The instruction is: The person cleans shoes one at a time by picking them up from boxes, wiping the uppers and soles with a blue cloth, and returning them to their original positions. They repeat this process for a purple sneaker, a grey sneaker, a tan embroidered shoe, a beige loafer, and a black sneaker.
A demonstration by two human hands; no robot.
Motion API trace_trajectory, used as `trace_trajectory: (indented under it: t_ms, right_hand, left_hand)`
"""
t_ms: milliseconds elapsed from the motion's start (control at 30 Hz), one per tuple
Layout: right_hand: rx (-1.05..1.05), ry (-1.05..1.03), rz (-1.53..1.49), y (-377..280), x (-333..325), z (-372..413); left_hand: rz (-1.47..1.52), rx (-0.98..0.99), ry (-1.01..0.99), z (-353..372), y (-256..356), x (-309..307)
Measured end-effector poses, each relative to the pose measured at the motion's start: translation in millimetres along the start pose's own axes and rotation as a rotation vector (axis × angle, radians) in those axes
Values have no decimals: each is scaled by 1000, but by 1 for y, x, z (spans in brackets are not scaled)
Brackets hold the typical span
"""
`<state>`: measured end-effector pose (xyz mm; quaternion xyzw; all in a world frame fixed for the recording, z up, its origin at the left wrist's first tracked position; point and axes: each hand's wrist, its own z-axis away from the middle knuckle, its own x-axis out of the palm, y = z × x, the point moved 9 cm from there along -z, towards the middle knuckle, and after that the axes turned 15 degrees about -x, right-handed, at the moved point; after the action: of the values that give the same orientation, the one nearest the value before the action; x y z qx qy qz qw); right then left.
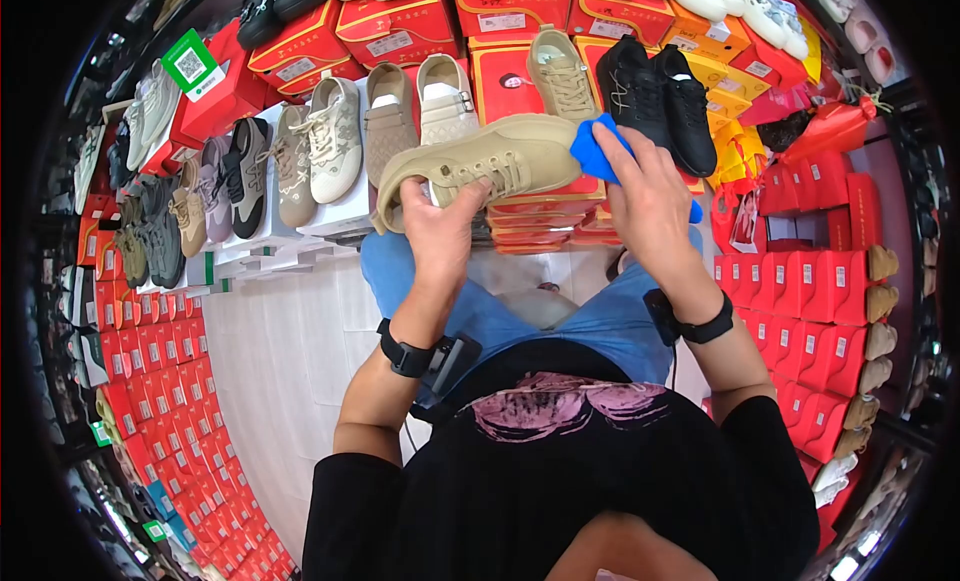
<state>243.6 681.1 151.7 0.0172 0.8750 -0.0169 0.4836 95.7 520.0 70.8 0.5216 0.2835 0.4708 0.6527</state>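
Observation:
My left hand [437, 231] grips a beige lace-up sneaker [530, 146] by its heel opening, the thumb resting near the laces. The shoe lies on its side in the air, its toe pointing right. In my right hand [648, 201] is a bunched blue cloth [597, 149], pressed against the sneaker's toe. A similar beige sneaker [562, 73] stands just behind on red shoeboxes. Right of it sits a pair of black sneakers [660, 96]. Slip-on shoes, one brown [388, 121] and one cream [446, 99], stand behind the held shoe.
A row of assorted shoes [250, 176] runs left along white boxes [345, 213]. Red shoeboxes are stacked at left [165, 381] and right [800, 281]. A green QR-code card [192, 63] stands at upper left. Red plastic bags [825, 131] hang at the right.

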Motion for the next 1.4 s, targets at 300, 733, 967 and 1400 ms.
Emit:
trace_trajectory:
  t_ms: [300,733,967,1400]
  right_hand:
    - [35,178,96,-12,4,-33]
    - [-281,160,-132,-74,13,-30]
    - [-118,320,4,-15,2,-48]
    - [-48,167,-186,-50,37,4]
  left_hand:
    - [326,-361,-187,12,-25,20]
    - [550,-573,-307,17,-44,33]
    - [589,-624,-299,18,-44,38]
    - [937,-721,-509,17,-29,59]
